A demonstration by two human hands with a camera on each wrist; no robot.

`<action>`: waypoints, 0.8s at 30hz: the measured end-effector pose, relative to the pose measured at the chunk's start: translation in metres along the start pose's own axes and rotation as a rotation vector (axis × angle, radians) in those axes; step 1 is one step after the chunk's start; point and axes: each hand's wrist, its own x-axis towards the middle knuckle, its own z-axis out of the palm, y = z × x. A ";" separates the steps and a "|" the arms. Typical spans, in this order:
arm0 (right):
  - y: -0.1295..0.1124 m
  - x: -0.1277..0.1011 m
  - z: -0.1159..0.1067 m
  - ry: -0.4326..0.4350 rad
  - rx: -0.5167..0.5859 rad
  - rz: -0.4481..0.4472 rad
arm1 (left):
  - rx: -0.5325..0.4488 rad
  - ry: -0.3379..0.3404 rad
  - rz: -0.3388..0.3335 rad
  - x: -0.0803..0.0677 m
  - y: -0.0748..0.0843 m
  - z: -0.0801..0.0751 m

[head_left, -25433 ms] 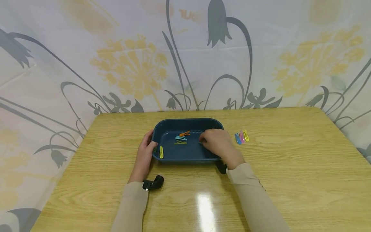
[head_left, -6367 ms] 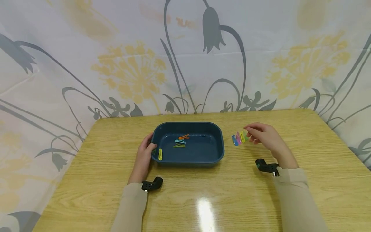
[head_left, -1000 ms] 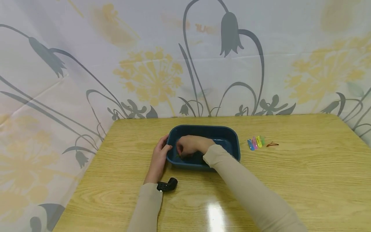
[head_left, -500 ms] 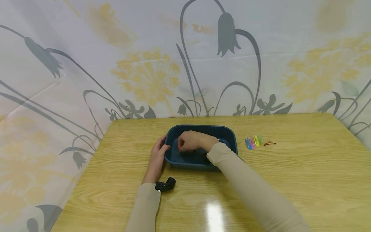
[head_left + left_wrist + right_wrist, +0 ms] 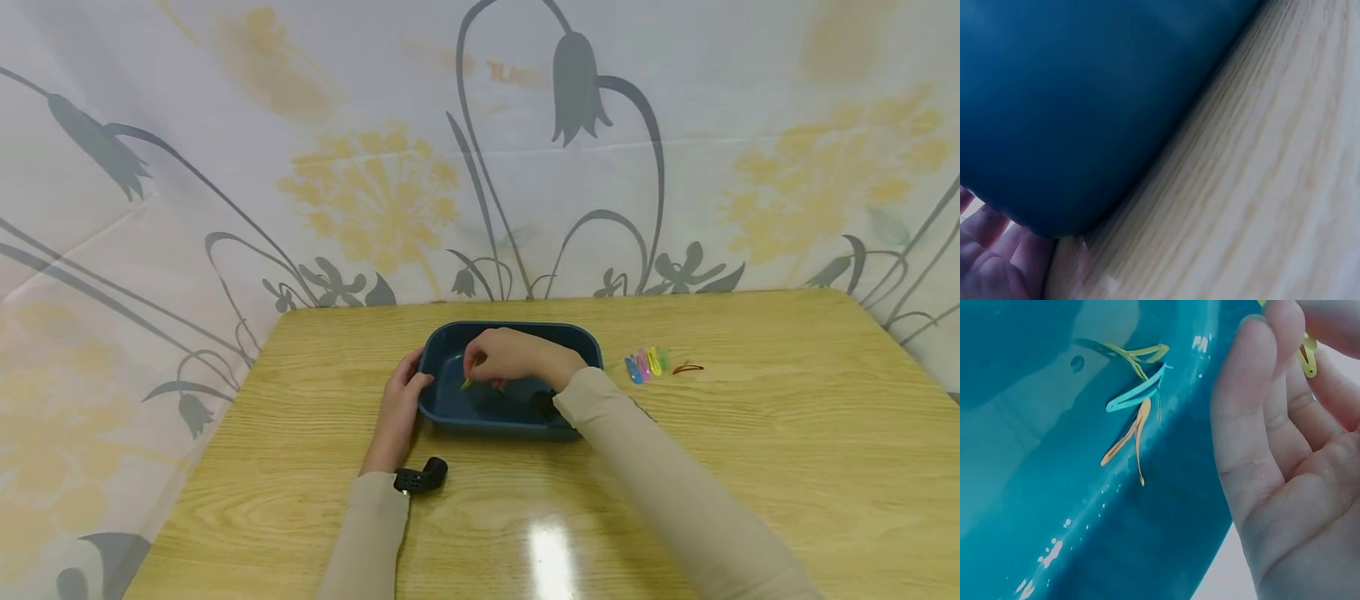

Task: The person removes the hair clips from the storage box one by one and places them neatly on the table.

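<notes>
My left hand (image 5: 401,404) holds the left end of a dark blue plastic basin (image 5: 510,430), thumb over the rim and fingers along the outside. Above the basin floor my right hand (image 5: 506,354) pinches a yellow snap hair clip (image 5: 467,383); it also shows between the fingers as a yellow hair clip (image 5: 1308,356) in the right wrist view. On the basin floor lie an olive hair clip (image 5: 1141,355), a light blue hair clip (image 5: 1129,400) and an orange hair clip (image 5: 1125,442), mostly hidden by the right hand in the head view.
Right of the basin a row of clips lies on the wooden table (image 5: 787,433): blue clip (image 5: 633,369), pink clip (image 5: 643,365), yellow clip (image 5: 654,362) and green clip (image 5: 664,358). A dark red clip (image 5: 687,367) lies beyond them. A patterned cloth (image 5: 360,150) hangs behind.
Earlier, the yellow clip lay in the basin's left corner; the right hand now has it lifted, shifting slightly right. Green and dark red clips have joined the row. Left hand stays at the basin.
</notes>
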 end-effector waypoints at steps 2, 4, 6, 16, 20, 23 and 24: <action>0.000 -0.003 -0.001 0.000 -0.002 -0.003 | -0.008 -0.007 -0.010 0.000 0.001 0.000; 0.001 -0.006 -0.002 -0.003 -0.013 -0.001 | -0.006 -0.005 -0.009 0.001 0.000 0.000; 0.003 -0.009 -0.003 -0.006 -0.025 0.000 | 0.003 -0.004 -0.010 0.000 0.001 0.000; 0.011 -0.036 -0.017 0.073 0.093 -0.067 | -0.011 -0.024 -0.020 -0.001 0.001 0.000; 0.016 -0.042 -0.020 0.092 0.103 -0.077 | -0.024 -0.020 -0.003 0.000 0.001 0.000; 0.020 -0.046 -0.019 0.110 0.131 -0.083 | -0.007 -0.021 0.001 -0.001 0.001 -0.001; 0.021 -0.048 -0.018 0.116 0.144 -0.086 | -0.002 -0.023 -0.003 -0.001 0.001 -0.001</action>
